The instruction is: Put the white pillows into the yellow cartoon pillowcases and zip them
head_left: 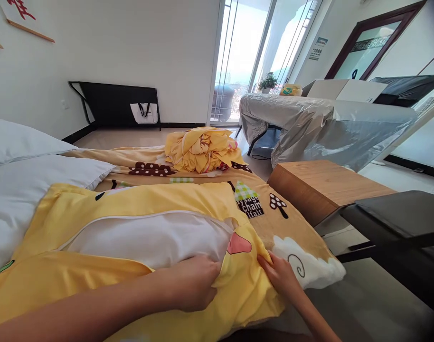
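A yellow pillowcase (96, 280) lies across the bed in front of me with a white pillow (149, 237) showing through its open slit. My left hand (195, 280) is closed on the yellow fabric at the near edge of the opening, close to the pillow's end. My right hand (281, 275) pinches the pillowcase's corner just to the right. The pillowcase rests on a tan blanket (291, 228) printed with mushrooms and lettering.
Two bare white pillows (21, 142) lie at the left. A crumpled yellow bundle of cloth (202, 149) sits further up the bed. A wooden bedside cabinet (320, 185), a dark chair (398, 223) and a grey-covered table (327, 123) stand at the right.
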Available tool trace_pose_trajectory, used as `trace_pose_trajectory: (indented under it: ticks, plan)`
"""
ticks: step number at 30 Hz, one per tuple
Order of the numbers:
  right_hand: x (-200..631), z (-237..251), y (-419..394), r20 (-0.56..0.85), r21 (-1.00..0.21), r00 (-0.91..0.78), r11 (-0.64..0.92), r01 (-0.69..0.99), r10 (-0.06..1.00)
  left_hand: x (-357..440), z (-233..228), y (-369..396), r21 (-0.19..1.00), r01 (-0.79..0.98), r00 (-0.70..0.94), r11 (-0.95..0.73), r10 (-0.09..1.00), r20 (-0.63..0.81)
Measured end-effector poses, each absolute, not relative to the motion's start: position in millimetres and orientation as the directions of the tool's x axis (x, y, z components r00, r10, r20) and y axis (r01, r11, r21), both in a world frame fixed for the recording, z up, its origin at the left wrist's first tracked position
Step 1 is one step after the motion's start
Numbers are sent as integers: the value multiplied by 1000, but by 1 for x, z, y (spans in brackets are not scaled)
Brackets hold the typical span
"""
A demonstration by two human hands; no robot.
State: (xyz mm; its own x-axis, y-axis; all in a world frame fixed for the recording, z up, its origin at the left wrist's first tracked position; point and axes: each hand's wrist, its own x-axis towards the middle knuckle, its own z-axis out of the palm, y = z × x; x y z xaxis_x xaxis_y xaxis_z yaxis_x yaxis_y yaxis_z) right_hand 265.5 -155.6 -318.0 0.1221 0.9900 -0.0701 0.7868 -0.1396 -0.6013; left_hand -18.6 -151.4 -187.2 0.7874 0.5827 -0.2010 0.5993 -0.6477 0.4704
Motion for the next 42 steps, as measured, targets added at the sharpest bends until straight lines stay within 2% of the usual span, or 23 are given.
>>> trace_pose_trajectory:
  ticks: [2, 4, 8, 9, 11, 12, 14, 17, 20, 22, 25, 27, 31, 36, 39, 42]
  plan:
    - [271, -322, -152, -83, -622, 78, -113, 775, 994, -36, -164, -165, 527, 590, 784, -611, 591, -192]
    - [275, -324, -149, -99, -629, 27, -83, 773, 995, -52, -152, -176, 570, 625, 758, -533, 588, -281]
    - [278, -321, -145, -66, -551, 22, -55, 833, 998, -69, -162, -174, 755, 611, 760, -239, 445, -474]
    - [277, -322, -144, -48, -528, 33, -54, 847, 998, -70, -169, -169, 768, 627, 738, -133, 419, -530]
    - [275, -325, -144, -8, -508, 53, -49, 860, 999, -68, -180, -157, 702, 712, 645, 17, 379, -664]
    - [274, -327, -144, 9, -506, 65, -52, 861, 998, -65, -184, -152, 654, 756, 602, 14, 375, -705]
    - [271, -333, -146, 22, -488, 96, -73, 870, 995, -59, -187, -145, 575, 799, 591, -176, 407, -697]
    - [269, -340, -150, -17, -418, 143, -137, 898, 990, -50, -187, -147, 400, 680, 718, -615, 447, -533]
    - [268, -342, -152, -55, -345, 158, -167, 924, 986, -40, -195, -154, 200, 529, 821, -825, 438, -366]
    - [268, -341, -152, -79, -303, 161, -177, 936, 984, -34, -205, -156, 129, 536, 820, -834, 479, -314]
    - [269, -341, -151, -115, -271, 150, -176, 946, 982, -27, -220, -153, 70, 595, 769, -801, 541, -341]
    - [269, -342, -150, -120, -263, 144, -172, 950, 982, -26, -226, -151, 56, 575, 766, -816, 513, -388]
    - [269, -343, -151, -97, -269, 150, -171, 948, 984, -29, -233, -156, 107, 555, 768, -825, 460, -446]
    - [268, -342, -152, -107, -271, 157, -181, 945, 982, -25, -253, -164, 29, 542, 767, -840, 480, -425]
    - [268, -341, -152, -123, -256, 150, -177, 950, 981, -21, -255, -161, 76, 588, 744, -805, 501, -443]
    - [266, -340, -152, -139, -233, 157, -186, 955, 978, -27, -247, -151, 226, 688, 700, -690, 548, -458]
